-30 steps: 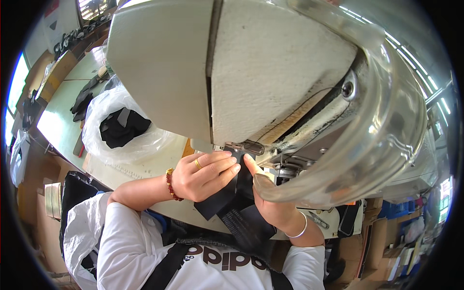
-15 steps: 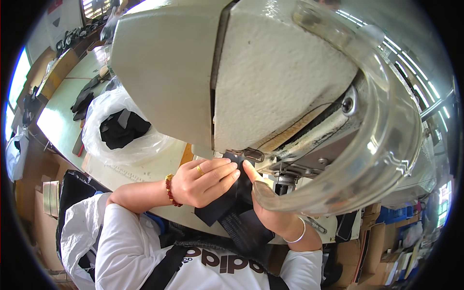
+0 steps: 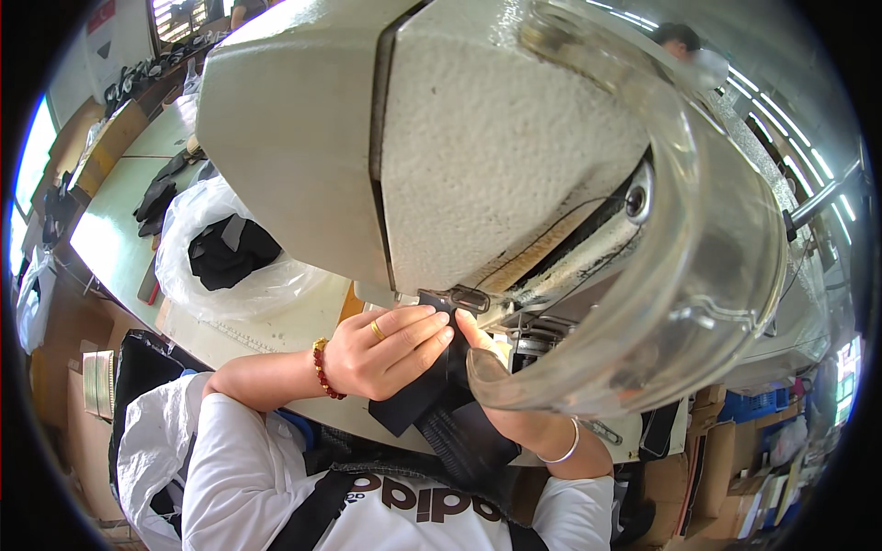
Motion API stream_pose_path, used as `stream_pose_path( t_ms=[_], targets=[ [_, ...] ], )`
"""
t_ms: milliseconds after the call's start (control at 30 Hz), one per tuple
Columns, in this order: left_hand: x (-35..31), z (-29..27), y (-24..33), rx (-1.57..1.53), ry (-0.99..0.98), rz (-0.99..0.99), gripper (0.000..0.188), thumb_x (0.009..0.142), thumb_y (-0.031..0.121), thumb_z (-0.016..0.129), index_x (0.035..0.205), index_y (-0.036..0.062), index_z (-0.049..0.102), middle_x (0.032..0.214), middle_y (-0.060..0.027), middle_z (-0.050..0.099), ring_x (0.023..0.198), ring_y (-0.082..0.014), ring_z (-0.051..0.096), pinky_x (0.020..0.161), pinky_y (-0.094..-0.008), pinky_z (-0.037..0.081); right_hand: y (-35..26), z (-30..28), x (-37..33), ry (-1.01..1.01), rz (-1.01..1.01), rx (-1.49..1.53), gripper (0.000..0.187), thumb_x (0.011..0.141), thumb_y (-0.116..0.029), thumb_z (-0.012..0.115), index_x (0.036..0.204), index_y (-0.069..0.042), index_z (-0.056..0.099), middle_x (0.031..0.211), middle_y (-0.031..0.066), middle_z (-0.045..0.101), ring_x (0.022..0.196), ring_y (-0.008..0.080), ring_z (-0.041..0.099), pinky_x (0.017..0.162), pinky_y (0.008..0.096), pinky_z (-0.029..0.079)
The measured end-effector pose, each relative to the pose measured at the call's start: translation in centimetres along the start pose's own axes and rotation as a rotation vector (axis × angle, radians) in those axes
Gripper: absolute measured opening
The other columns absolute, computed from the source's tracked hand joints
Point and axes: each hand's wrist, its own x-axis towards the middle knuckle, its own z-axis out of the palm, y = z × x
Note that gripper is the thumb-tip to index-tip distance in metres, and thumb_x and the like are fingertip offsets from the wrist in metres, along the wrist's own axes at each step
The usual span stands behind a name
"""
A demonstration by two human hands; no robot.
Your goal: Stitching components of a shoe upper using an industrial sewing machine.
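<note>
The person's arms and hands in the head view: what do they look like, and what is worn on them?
Loose white sleeves end near the elbows. The left hand is gloveless, with a gold-coloured ring and a dark-red and gold beaded bracelet. The right hand, also gloveless, has a plain silver-coloured bangle at its wrist.

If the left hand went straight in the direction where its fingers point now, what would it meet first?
Most likely the right hand: its extended finger is just beyond the left hand, by the black fabric. Depth is unclear in this single view, so the left hand might pass above it.
</note>
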Motion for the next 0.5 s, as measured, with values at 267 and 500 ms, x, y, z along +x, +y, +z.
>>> stream_pose_path(
  t_ms=[267,500],
  targets=[
    [0.1,0.0,0.0,0.01,-0.02,-0.02,0.021,0.08,0.004,0.074,0.1,0.0,0.078,0.106,-0.0114,0.074,0.097,-0.0228,0.074,0.069,-0.0278,0.062,4.2,1.5,-0.1,0.042,-0.081,0.272,0.058,0.114,-0.009,0.036,0.165,0.009,0.016,0.17,0.0123,0.026,0.157,0.0181,0.023,0.13,0.0312,0.014],
    [0.3,-0.2,0.0,0.015,-0.034,-0.031,0.018,0.082,0.005,0.076,0.1,0.001,0.078,0.108,-0.0104,0.074,0.095,-0.021,0.075,0.066,-0.0265,0.059,4.3,1.9,-0.2,0.033,-0.008,0.465,0.057,0.111,-0.003,0.038,0.164,0.009,0.021,0.167,0.0137,0.034,0.143,0.0149,0.037,0.121,0.0288,0.028]
  ],
)
